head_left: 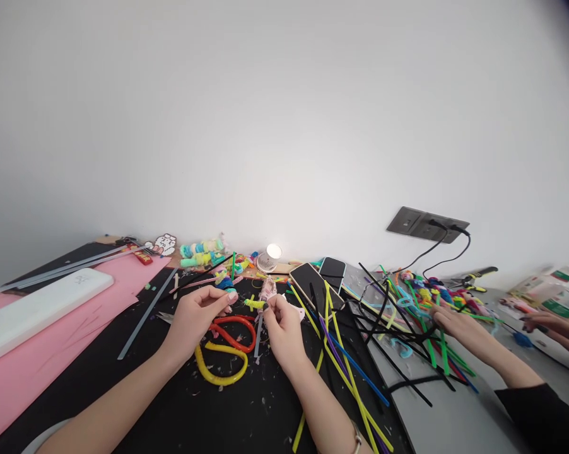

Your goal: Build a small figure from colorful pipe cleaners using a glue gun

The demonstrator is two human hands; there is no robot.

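Observation:
My right hand is closed in a pinch on a short yellow-green pipe cleaner piece, whose near end is at the fingertips. My left hand is also pinched, just left of that piece; whatever its fingertips hold is too small to make out. Below and between my hands lie scissors with one red and one yellow handle. Their blade tips poke out left of my left hand, which hides the middle. A pale glue stick runs upright beside my right hand.
Loose pipe cleaners spread right of my right arm, near two phones. A lit lamp stands by the wall. Pink sheets carry a white device. Another person's hand reaches into more pipe cleaners; further hands show far right.

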